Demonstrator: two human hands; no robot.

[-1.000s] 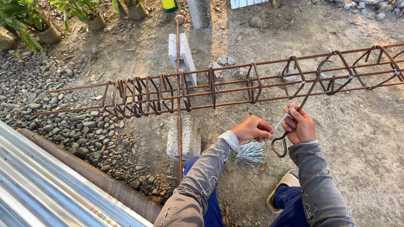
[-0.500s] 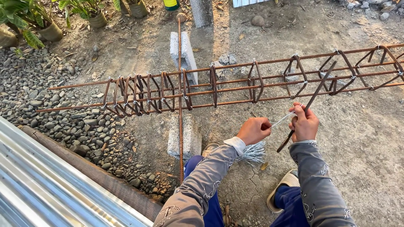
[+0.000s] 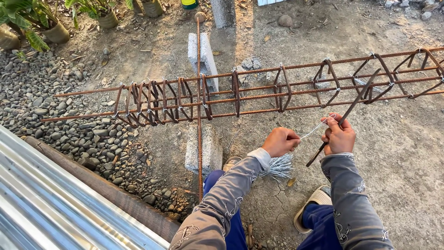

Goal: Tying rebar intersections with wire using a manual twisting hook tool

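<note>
We stood over bare, cracked ground (image 3: 407, 153), with a bed of grey pebbles (image 3: 55, 125) to our left and a sheet of corrugated metal (image 3: 55, 208) at the lower left corner. Across the scene ran the long rebar cage (image 3: 259, 90) — rusty bars with bent stirrups, bunched close at its left end and spaced out to the right. It rested on two concrete blocks (image 3: 203, 148), and a single straight rebar rod (image 3: 199, 92) crossed it from near to far. Potted plants (image 3: 55, 28) lined the far edge.

Nearer to us, our grey sleeves reached out over our knees and a sandal (image 3: 317, 203). A bundle of cut tie wires (image 3: 277, 166) lay on the ground just below the left hand (image 3: 281, 141). That hand was clenched on one end of a thin tie wire (image 3: 314, 128), which stretched across to the right hand (image 3: 340, 136). The right hand's grip was closed around a dark hooked tying tool (image 3: 351, 109), its shaft slanting up toward the cage, and it also pinched the wire's other end.

We judged this to be the step of readying a single wire, held just short of the cage's near bars. The next move would call for looping it around a bar-and-stirrup crossing — then catching it with the hook and twisting it tight.
</note>
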